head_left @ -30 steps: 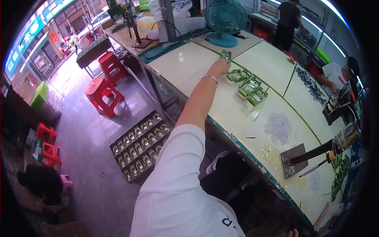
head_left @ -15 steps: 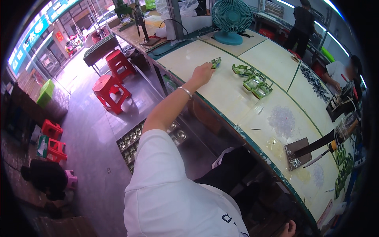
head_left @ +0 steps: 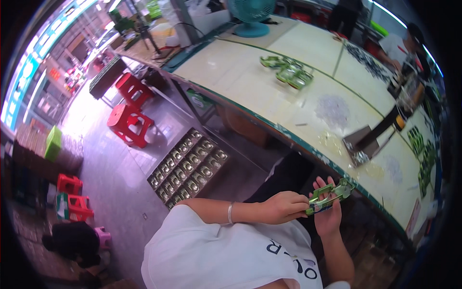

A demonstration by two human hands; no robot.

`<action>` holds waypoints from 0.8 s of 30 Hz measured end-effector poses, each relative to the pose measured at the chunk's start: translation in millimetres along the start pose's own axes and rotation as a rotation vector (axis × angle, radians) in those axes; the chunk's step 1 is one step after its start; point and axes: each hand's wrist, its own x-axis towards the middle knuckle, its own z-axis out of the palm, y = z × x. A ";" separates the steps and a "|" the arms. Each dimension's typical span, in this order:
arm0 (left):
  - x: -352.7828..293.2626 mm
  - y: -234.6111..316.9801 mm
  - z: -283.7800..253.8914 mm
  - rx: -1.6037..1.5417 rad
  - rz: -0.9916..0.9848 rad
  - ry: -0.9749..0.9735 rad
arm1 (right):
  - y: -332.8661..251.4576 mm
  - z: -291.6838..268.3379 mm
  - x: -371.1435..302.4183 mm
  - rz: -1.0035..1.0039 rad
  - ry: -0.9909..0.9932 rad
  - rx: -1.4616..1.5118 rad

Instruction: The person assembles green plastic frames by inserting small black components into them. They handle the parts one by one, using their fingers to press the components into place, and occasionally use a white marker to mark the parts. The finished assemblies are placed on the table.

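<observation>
Green piece (head_left: 319,198), clear and green, openwork, sits lower right of the frame, up off the table and near its front edge. One part or two joined, can't tell. Left hand (head_left: 285,207), bracelet (head_left: 230,212) on its wrist, pinches the piece's left end, fingers curled in. Right hand (head_left: 328,217) holds the same piece from behind: fingertips show past its upper edge, thumb by its lower edge; how firm that grip is, can't tell.

Table (head_left: 231,62) runs from upper centre to right. On it: cluster of similar green frames (head_left: 293,76) upper centre, pile of clear bits (head_left: 332,111) right of centre, dark-handled tool (head_left: 378,132) on the right, more green parts (head_left: 425,166) at far right. Teal fan (head_left: 252,12) top centre. Tray (head_left: 150,176) with rows of shiny parts on the floor, left of centre; red stools (head_left: 129,124) above and left of it. Co-worker's white sleeve (head_left: 391,45) upper right.
</observation>
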 end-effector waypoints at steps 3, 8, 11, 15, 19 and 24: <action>5.0 7.6 28.9 -0.043 -0.021 -0.075 | -4.6 -28.8 -0.4 0.146 0.014 0.159; 42.8 -19.8 9.5 -0.023 -0.089 -0.164 | -31.8 -64.2 -25.4 0.259 0.058 0.232; 77.4 -74.8 -13.8 0.173 -0.272 0.005 | -40.4 -86.6 -43.0 0.218 0.134 0.142; 118.2 -153.7 -52.0 0.448 -0.281 0.108 | -42.1 -111.3 -56.3 0.180 0.210 0.083; 148.1 -188.2 -60.6 0.404 -0.581 0.129 | -43.3 -117.8 -59.1 0.186 0.208 0.054; 162.8 -203.4 -55.4 0.477 -0.795 0.014 | -53.1 -112.4 -61.9 0.178 0.149 -0.003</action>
